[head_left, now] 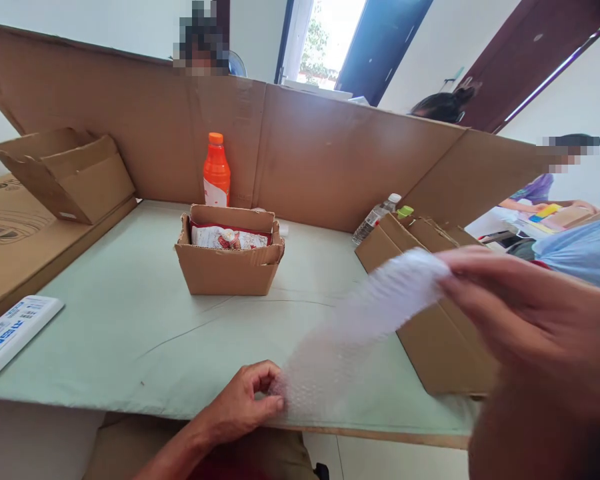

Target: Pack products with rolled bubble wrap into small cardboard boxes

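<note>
A strip of clear bubble wrap stretches slantwise between my two hands above the front part of the table. My left hand pinches its lower end between thumb and fingers, close to the table's front edge. Higher up and to the right, my right hand grips the other end, which looks whiter and bunched; this hand is blurred. Beyond the wrap stands a small cardboard box with its top open. White and red printed packets fill it.
An orange bottle stands behind the box, against a cardboard partition. At right a cardboard box and a clear bottle stand. Leftward are a white device, a tilted carton and a large flat carton. Several people are beyond.
</note>
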`<action>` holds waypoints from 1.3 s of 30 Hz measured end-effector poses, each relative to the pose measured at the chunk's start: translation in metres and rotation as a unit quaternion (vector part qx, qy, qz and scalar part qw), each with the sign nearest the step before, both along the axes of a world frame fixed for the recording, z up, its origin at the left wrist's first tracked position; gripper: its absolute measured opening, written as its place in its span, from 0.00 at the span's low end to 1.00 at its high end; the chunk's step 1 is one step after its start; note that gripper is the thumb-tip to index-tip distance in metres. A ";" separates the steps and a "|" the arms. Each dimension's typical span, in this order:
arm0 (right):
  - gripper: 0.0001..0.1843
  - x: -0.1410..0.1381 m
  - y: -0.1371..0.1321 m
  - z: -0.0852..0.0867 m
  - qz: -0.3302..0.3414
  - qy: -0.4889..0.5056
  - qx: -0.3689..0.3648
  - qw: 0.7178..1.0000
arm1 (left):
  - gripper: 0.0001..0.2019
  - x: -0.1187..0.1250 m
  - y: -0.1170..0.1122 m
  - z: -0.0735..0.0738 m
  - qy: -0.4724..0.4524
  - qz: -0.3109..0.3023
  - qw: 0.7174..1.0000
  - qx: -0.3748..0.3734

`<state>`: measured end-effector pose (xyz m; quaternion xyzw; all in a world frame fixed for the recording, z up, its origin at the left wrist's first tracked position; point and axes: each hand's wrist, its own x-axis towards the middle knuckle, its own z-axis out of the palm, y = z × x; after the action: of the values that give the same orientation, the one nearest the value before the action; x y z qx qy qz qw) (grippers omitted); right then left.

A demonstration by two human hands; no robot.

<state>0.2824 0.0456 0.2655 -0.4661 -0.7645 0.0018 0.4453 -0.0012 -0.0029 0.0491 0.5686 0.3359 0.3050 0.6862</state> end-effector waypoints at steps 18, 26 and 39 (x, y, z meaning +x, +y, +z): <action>0.30 0.013 -0.011 -0.201 0.033 -0.158 -0.283 0.946 | 0.26 -0.011 -0.037 -0.021 0.136 0.084 0.984 -0.074; 0.47 -0.010 -0.125 -0.218 0.077 -0.187 -0.279 0.939 | 0.19 0.003 -0.022 -0.003 0.018 0.060 0.966 -0.252; 0.16 -0.038 -0.024 -0.240 -0.113 0.021 -0.288 0.951 | 0.19 0.012 0.001 -0.003 0.168 0.174 0.937 0.250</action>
<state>0.2442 0.0216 0.0253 -0.6575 -0.6644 0.1818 0.3053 0.0112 -0.0015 0.0457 0.6974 0.4527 0.3943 0.3913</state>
